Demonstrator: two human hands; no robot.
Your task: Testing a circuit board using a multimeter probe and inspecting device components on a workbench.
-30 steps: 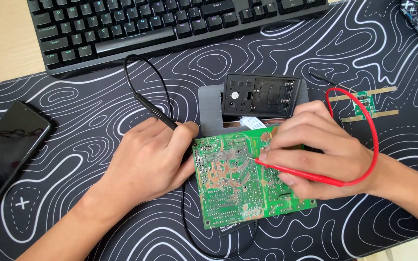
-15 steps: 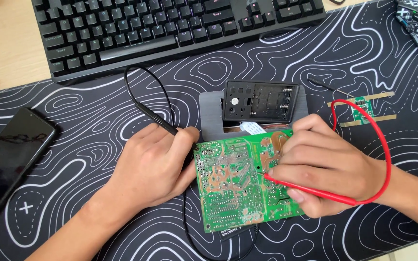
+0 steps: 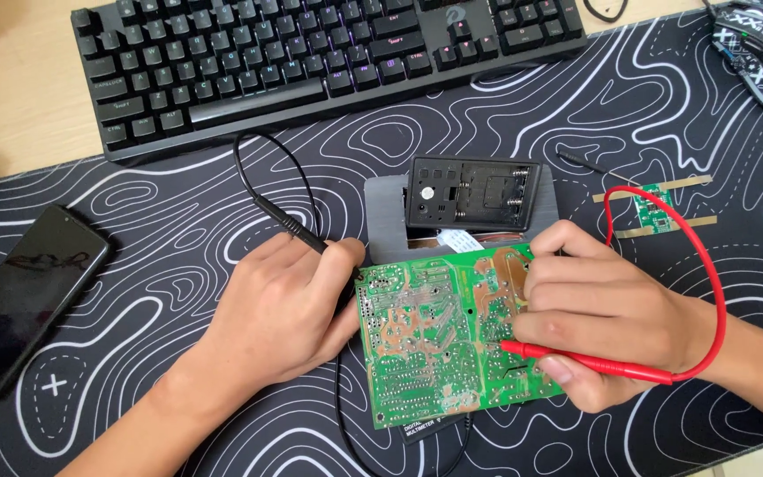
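Shifted along the green circuit board [image 3: 439,340], the red probe [image 3: 585,359] now lies lower and flatter than a second ago, its tip touching the solder side near the board's right-hand middle, where earlier it pointed at a spot higher up; this reads as a move from one test point to another. Gripping it like a pen, the right hand [image 3: 611,322] has its fingers curled over the board's right edge, and the red lead [image 3: 704,265] loops up and round behind the wrist. Closed around the black probe [image 3: 298,231], the left hand [image 3: 280,309] presses at the board's left top corner, much as in the earlier pictures; the probe's tip is hidden under the fingers. Lying solder side up on the patterned desk mat [image 3: 178,256], the board partly covers a multimeter, whose open black back cover [image 3: 470,194] sits just behind. Farther out are a small green board taped down [image 3: 653,210], a dark phone [image 3: 24,296], a keyboard [image 3: 311,62] and a mouse [image 3: 761,49].
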